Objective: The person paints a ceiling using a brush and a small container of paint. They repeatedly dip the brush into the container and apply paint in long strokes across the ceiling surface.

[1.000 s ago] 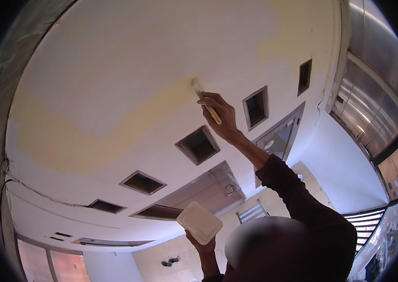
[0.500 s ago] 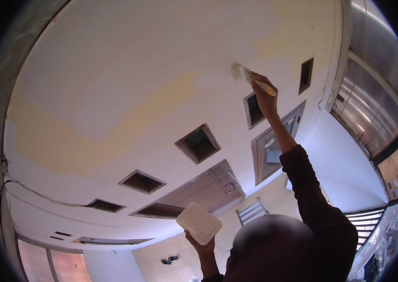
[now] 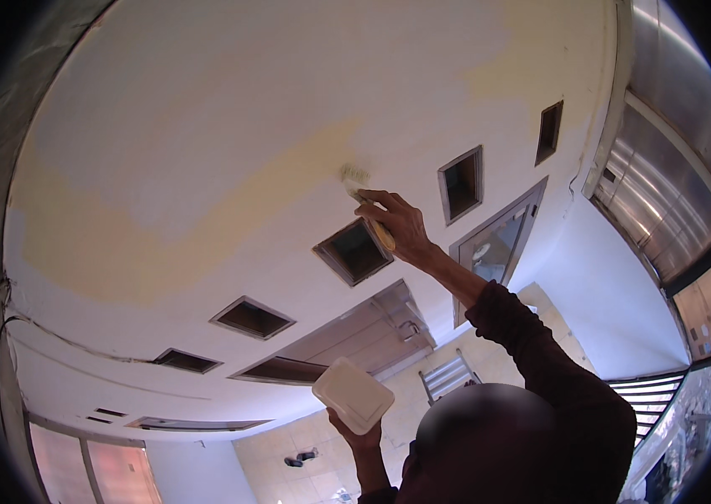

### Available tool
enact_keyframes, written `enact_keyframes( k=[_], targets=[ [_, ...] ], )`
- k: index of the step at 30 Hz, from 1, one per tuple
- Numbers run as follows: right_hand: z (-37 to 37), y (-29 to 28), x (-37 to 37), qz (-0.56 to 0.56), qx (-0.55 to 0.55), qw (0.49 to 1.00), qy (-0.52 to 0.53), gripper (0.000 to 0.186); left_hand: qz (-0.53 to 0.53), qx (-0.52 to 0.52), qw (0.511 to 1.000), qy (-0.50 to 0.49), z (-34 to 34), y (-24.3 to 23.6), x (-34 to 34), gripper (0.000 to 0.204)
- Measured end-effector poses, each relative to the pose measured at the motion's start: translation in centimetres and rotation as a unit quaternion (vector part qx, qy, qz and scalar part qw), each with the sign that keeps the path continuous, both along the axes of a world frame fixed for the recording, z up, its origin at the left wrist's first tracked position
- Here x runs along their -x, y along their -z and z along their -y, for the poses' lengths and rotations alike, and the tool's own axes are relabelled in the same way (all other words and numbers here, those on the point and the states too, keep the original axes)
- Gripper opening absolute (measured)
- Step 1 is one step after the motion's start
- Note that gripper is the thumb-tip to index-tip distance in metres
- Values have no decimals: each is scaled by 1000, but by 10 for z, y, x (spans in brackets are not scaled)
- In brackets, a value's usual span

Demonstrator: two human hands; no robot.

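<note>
A paintbrush [image 3: 355,176] with a pale head and a yellowish handle is gripped in my right hand [image 3: 406,225]. Its bristles meet the wall [image 3: 229,109] just above a framed square opening [image 3: 355,254]. White covers much of this wall, and a pale yellow band [image 3: 229,220] runs across it to the left of the brush. Lower down, my left hand [image 3: 364,437] holds up a white rectangular tub [image 3: 354,395] with rounded corners; its underside faces the view, so what is inside is hidden.
Several more framed openings, such as one [image 3: 461,185] to the right, line the wall. Below are a brown door [image 3: 364,336] and a window [image 3: 494,252]. A ladder [image 3: 448,376] and dark shoes [image 3: 301,459] are on the tiled floor. Cables [image 3: 78,346] hang at the left.
My right hand has swept the brush left and downward along the wall, from beside the right-hand opening to above the middle one. The tub in my left hand has hardly moved.
</note>
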State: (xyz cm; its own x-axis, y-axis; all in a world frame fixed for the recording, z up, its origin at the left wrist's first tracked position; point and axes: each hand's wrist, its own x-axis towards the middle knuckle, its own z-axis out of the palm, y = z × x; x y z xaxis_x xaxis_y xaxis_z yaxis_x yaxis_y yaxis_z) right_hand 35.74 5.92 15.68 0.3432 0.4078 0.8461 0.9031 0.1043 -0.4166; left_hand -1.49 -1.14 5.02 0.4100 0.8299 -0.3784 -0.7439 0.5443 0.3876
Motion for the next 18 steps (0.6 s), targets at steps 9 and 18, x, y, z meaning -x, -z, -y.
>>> enact_keyframes(
  k=[9, 18],
  targets=[
    [43, -6, -98, -307, -195, 928, -77, 15, 57, -122, 987, 87, -12, 42, 16, 72],
    [98, 3, -206, -227, -278, 923, 136, 19, 11, -42, 999, 25, -5, 18, 10, 93]
  ],
)
